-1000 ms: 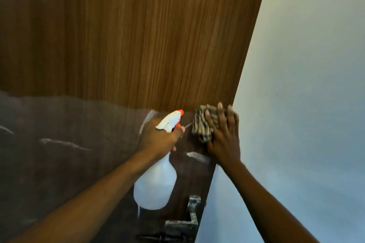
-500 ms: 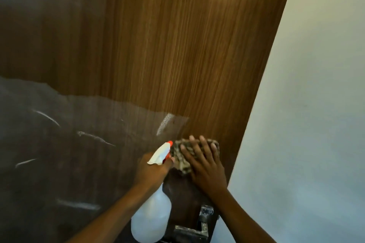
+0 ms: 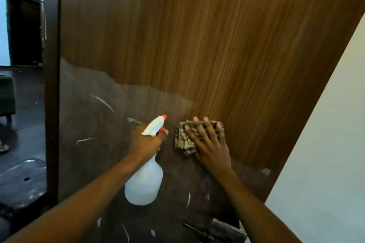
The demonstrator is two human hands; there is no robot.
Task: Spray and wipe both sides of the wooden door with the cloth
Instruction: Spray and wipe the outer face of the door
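dark wood fills most of the view. at the far left a doorway (image 3: 25, 29) into another room and the door's edge (image 3: 52, 85) have come into sight that were out of frame a second ago, so the head has turned left along the wooden door (image 3: 246, 45). across the door's lower half lies a dull grey patch (image 3: 94, 134) with pale streaks; whether it is wet spray, residue or a film i cannot tell. the left hand (image 3: 145, 142) grips the neck of the white spray bottle (image 3: 145, 181), a finger curled at the trigger and the nozzle aimed at the door; no mist shows. just beside it the checked cloth (image 3: 184, 140) lies flat on the door under the right hand (image 3: 210, 146), whose fingers are straight and spread, pressing it. a second ago the cloth was at the door's right edge next to the wall (image 3: 325, 144); now it is well in from that edge, so the wipe looks to be travelling leftward across this face, with much of the grey patch not yet covered. the door's other side cannot be seen from here. a metal fitting (image 3: 225, 229) at the bottom is cut off by the frame.
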